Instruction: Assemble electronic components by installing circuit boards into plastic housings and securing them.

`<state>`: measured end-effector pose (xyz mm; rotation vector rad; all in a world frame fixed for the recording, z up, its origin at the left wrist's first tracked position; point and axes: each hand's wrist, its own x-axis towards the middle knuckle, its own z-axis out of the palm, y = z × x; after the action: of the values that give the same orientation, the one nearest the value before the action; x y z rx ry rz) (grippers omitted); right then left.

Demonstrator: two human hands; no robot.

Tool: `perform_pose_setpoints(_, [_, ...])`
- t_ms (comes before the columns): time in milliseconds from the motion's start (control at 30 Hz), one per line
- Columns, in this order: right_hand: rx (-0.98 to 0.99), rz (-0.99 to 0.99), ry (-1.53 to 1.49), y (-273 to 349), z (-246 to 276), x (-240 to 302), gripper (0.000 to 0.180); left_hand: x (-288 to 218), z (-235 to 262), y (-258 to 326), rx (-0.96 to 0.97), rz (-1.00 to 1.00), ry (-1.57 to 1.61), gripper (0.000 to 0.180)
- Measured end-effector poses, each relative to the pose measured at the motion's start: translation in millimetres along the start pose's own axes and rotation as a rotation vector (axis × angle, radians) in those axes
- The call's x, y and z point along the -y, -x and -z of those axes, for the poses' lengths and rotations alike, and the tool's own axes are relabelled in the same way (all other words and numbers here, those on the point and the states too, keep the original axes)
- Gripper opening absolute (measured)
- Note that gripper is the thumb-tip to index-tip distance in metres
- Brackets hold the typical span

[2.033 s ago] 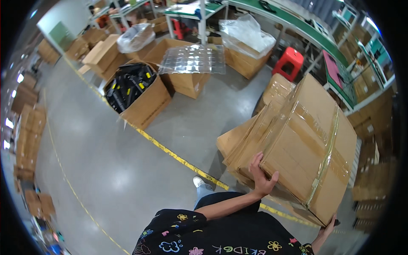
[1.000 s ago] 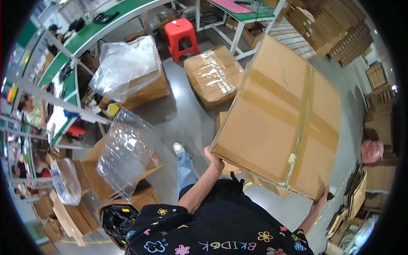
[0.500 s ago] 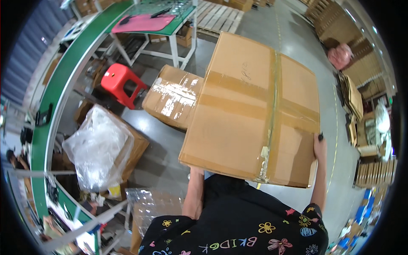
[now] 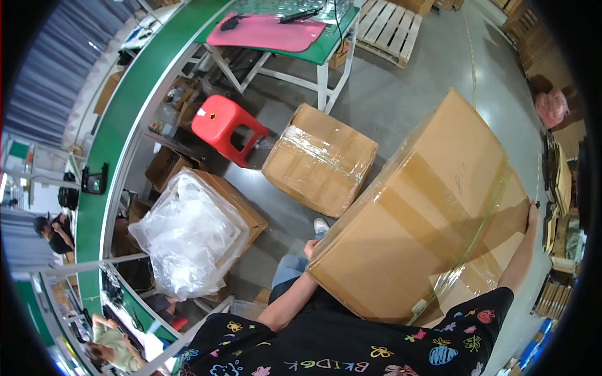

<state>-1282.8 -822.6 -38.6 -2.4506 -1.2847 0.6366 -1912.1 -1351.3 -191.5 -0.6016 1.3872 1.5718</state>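
A large taped cardboard box (image 4: 407, 232) is held tilted in front of my body, between my two arms. My left hand (image 4: 310, 249) grips its lower left edge, most of the fingers hidden behind the cardboard. At the far right edge my right hand (image 4: 533, 216) presses on the side, its fingers partly out of sight. Clear brownish tape crosses the top face in both directions. Just beyond the box's left side, a smaller taped carton (image 4: 320, 160) rests on the floor.
A red plastic stool (image 4: 229, 128) stands left of the smaller carton. Nearer, clear plastic wrap (image 4: 188, 238) covers another carton. A green conveyor (image 4: 119, 135) runs along the left, with seated people beyond. A green-topped table (image 4: 326, 53) and a wooden pallet (image 4: 389, 31) lie ahead.
The large box has swung to the right and tilted, with both hands still on it. The stool and smaller carton now appear further right in view, and my left fingers show at the edge.
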Motion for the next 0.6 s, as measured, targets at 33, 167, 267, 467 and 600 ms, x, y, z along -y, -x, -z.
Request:
perform_pose_setpoints(33, [-0.045,0.009,0.033,19.6,2.4,9.9,0.080,-0.5,3.8,-18.1,0.003,0.012,0.002,0.030])
perform_pose_setpoints(167, [-0.228,0.008,0.151,82.4,33.2,32.7,0.080,-22.0,2.6,-70.1,0.184,0.431,0.344,0.032])
perform_pose_setpoints(267, [-0.286,-0.046,0.167,100.2,30.0,14.8,0.080,-58.9,-10.8,-85.1,0.360,0.517,0.339,0.032])
perform_pose_setpoints(467, [-0.529,0.041,0.319,84.2,130.1,37.8,0.080,-104.4,24.9,-157.1,0.444,0.423,0.360,0.031])
perform_pose_setpoints(600, [-0.430,0.031,0.377,145.3,-63.9,75.8,0.077,-113.7,97.6,-245.8,0.876,0.386,0.720,0.044])
